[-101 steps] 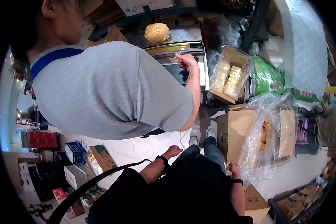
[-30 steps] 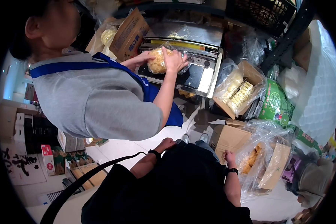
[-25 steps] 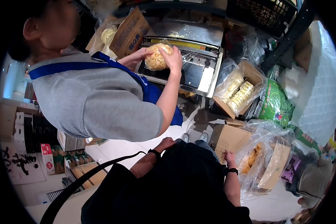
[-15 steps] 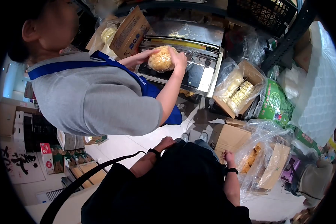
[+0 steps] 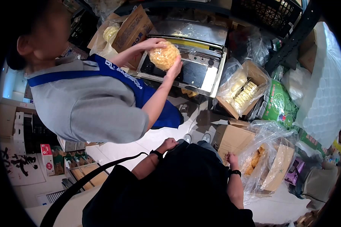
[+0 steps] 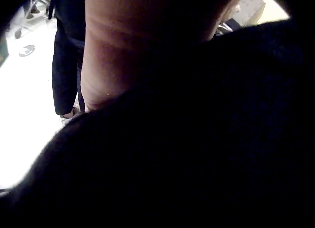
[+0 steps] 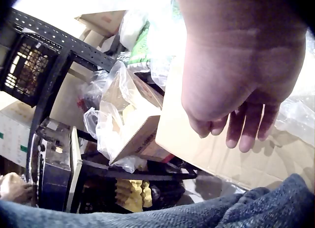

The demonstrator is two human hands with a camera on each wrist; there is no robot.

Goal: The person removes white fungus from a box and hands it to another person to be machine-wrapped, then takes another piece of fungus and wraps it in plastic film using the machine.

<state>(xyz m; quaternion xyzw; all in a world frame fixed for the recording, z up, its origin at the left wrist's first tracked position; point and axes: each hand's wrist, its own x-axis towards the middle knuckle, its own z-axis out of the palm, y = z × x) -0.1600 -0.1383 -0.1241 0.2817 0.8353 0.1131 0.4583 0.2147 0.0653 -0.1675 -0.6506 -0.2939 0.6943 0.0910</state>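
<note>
My left hand [image 5: 169, 143] hangs in front of my dark top, its fingers loosely bent with nothing visible in them; the left wrist view shows only forearm skin and dark cloth. My right hand [image 5: 232, 158] hangs beside an open carton [image 5: 233, 140] lined with clear plastic. In the right wrist view the right hand [image 7: 241, 95] has relaxed, slightly curled fingers over cardboard, holding nothing. Across from me, a person in a grey shirt and blue apron [image 5: 161, 111] holds a round, film-wrapped yellow bundle [image 5: 164, 56] in both hands above a metal machine [image 5: 214, 81].
Another carton [image 5: 250, 109] with pale yellow rolls stands right of the machine, near green bags [image 5: 278, 102]. A black crate [image 5: 263, 15] sits on the shelf above. A dark strap [image 5: 77, 189] runs at my left. More boxes [image 5: 47, 160] stand at far left.
The bundle, earlier lying on the machine's top, is now in the other person's hands, and that person has lately turned and leaned back to the left. My hands have barely moved in the last second.
</note>
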